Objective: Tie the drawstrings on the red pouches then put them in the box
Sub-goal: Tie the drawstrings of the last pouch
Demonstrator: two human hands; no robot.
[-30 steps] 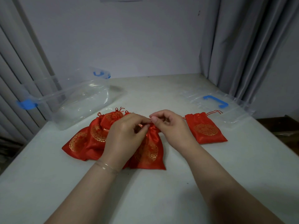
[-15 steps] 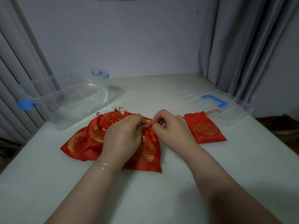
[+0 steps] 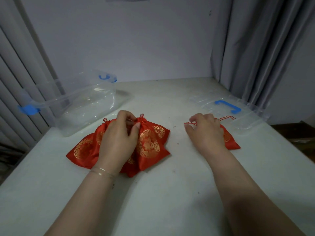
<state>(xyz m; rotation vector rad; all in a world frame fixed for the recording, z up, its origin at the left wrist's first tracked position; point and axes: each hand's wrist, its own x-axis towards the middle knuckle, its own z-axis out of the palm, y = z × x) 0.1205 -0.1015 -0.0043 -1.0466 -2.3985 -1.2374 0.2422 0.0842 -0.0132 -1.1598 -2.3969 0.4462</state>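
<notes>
Several red pouches (image 3: 150,143) with gold patterns lie in an overlapping pile on the white table (image 3: 170,193), left of centre. My left hand (image 3: 119,138) rests on the pile and pinches the gathered neck of the top pouch between thumb and fingers. A single red pouch (image 3: 230,140) lies apart to the right, mostly hidden under my right hand (image 3: 204,130). This hand hovers with its fingers loosely curled, and thumb and forefinger stay apart around that pouch's left drawstring (image 3: 190,123). The clear plastic box (image 3: 85,103) stands at the back left.
The box has blue latches and leans against the left curtain. Its clear lid (image 3: 238,116) with a blue handle (image 3: 227,106) lies flat at the back right, near the table's right edge. Grey curtains hang on both sides, a wall behind.
My right hand has let go of the top pouch's neck and moved right, over the separate pouch. My left hand keeps its pinch; the pile has shifted slightly.
</notes>
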